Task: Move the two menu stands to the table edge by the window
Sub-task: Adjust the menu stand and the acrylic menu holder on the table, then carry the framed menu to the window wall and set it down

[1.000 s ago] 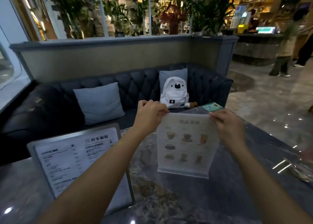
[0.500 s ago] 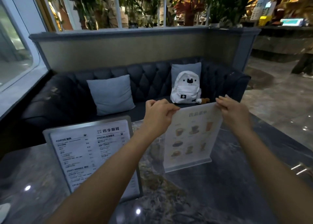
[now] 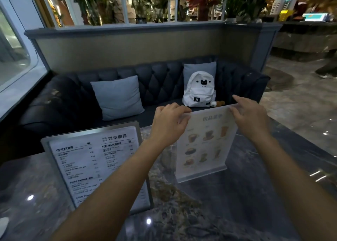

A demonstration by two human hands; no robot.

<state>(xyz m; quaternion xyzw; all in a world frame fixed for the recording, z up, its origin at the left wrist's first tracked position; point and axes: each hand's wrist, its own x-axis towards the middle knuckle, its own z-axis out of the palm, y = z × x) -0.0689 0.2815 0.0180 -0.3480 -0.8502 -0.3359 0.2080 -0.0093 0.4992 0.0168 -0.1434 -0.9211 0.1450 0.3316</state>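
Note:
A clear acrylic menu stand with drink pictures (image 3: 204, 146) stands tilted on the dark marble table (image 3: 237, 204). My left hand (image 3: 169, 124) pinches its top left corner. My right hand (image 3: 249, 118) grips its top right corner, index finger stretched along the edge. A larger metal-framed menu stand with text (image 3: 94, 164) stands to the left on the table, partly covered by my left forearm. The window (image 3: 12, 45) is on the left.
A dark tufted sofa (image 3: 160, 84) runs behind the table with a grey cushion (image 3: 116, 96) and a white backpack (image 3: 199, 91). A partition with plants rises behind it. A tiled floor lies on the right.
The picture menu stand has shifted left toward the text menu stand, with both hands on its top corners. The view has turned left, bringing the window further into sight.

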